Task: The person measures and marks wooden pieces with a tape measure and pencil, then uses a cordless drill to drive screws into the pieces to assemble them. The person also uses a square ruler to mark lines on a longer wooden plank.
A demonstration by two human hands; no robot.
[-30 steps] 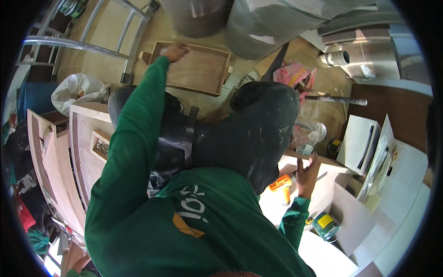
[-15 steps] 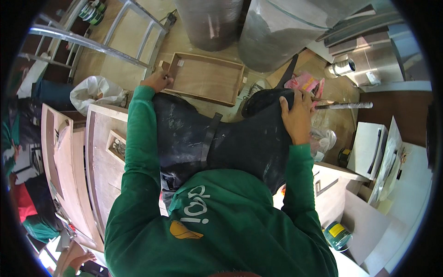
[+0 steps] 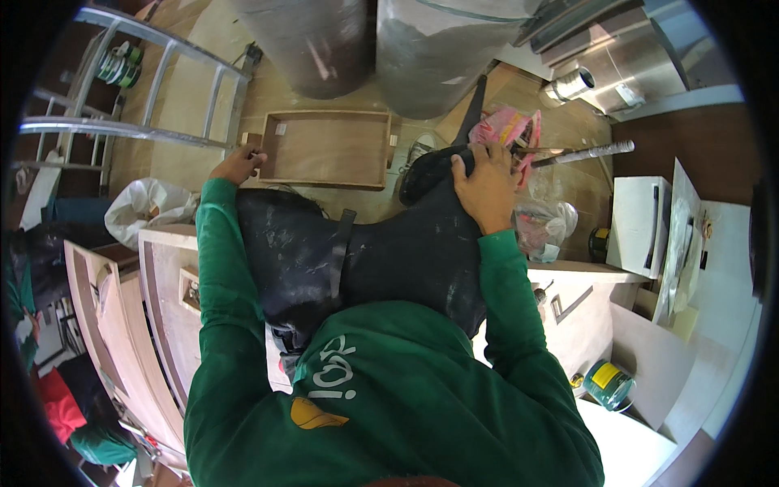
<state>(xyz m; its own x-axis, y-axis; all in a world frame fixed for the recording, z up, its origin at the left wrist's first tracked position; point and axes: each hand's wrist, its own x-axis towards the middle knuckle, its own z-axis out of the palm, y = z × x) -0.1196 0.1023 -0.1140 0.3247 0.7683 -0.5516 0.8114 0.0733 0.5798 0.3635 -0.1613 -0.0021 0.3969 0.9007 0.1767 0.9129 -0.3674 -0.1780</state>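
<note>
White panel [image 3: 621, 442] washed out; edges bowed, corners black.

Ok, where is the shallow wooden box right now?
In the head view, the shallow wooden box lies on the floor left of upper centre, beside the left hand and right of the ladder.

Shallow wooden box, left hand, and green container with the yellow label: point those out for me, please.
Shallow wooden box [image 3: 326, 150], head view: its bare bottom panel.
Left hand [image 3: 235, 165], head view: the back of the hand.
Green container [image 3: 609, 385], head view: the middle of its side.
</note>
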